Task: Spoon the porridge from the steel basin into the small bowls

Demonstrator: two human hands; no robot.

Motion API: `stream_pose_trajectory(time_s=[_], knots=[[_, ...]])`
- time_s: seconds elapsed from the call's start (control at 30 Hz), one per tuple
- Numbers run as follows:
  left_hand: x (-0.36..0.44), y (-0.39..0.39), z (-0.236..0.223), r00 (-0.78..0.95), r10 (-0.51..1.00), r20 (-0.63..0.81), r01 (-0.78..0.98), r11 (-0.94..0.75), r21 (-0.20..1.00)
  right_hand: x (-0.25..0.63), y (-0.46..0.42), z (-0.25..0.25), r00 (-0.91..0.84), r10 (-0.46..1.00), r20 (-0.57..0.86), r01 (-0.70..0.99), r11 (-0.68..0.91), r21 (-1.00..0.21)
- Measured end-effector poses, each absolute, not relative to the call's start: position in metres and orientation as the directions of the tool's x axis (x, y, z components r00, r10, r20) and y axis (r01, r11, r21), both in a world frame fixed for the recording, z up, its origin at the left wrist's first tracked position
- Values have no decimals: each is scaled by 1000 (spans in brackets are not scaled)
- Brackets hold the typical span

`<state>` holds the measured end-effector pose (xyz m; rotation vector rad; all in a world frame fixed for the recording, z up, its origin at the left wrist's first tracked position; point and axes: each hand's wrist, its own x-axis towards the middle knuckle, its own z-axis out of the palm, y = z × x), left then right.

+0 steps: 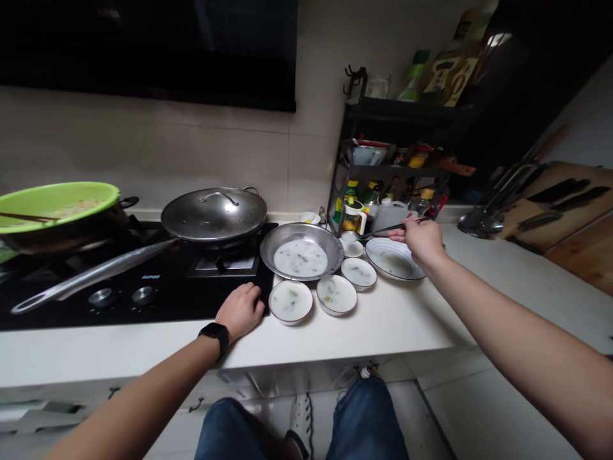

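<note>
My right hand (424, 240) grips a pair of dark chopsticks (383, 230), their tips pointing left above a small white bowl (352, 248). Just below that hand sits a patterned plate (414, 268) holding pale liquid. My left hand (242, 310), with a black watch on its wrist, rests with curled fingers at the right edge of the black hob (191, 305); I see nothing in it. Beside it are two white bowls of cloudy soup, a left bowl (290, 321) and a right bowl (337, 310). A third bowl (360, 285) and a wide metal basin (330, 246) hold similar liquid.
On the hob stand a lidded wok (215, 214) with a long metal handle (105, 271) and a lime-green basket (108, 190) on a pot. A black rack (407, 110) of bottles stands behind my right hand. Several knives (555, 191) sit at the far right.
</note>
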<state>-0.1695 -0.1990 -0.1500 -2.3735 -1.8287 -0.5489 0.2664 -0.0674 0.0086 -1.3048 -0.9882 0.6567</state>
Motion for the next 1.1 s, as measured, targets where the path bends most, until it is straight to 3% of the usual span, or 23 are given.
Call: stream_pose_trajectory(time_s=[0.23,0.33,0.4,0.47,0.53,0.57,0.63,0.73,0.97,1.03,1.1], knots=[[-170,-199,-151,235,911,340,950,-289,118,220,-73,-11,357,918,175,157,126,-980],[-170,-199,-151,238,906,349,948,-295,118,200,-87,-24,213,946,247,302,176,-937],[-170,-199,-152,236,905,353,947,-296,126,196,-101,-28,-28,914,404,490,365,-792],[-170,-199,-151,229,906,354,946,-293,138,200,-117,-26,-335,777,533,617,609,-499],[-170,-199,-151,225,908,353,947,-289,142,210,-129,-20,-556,599,576,617,762,-197],[-170,-199,-152,223,909,352,947,-288,142,216,-132,-16,-598,540,593,611,785,-99],[-170,-199,-152,227,908,353,946,-291,140,231,-131,-9,-567,498,656,651,759,-13],[-171,-198,-153,232,904,359,944,-299,142,250,-117,-7,-422,552,719,765,643,-44],[-171,-198,-154,245,901,358,946,-303,115,271,-86,-45,-346,734,585,822,538,-188],[-171,-198,-154,244,901,360,947,-302,113,272,-87,-57,-290,764,576,801,523,-290],[-172,-198,-154,243,901,358,947,-300,111,273,-87,-65,-154,827,541,754,453,-477]])
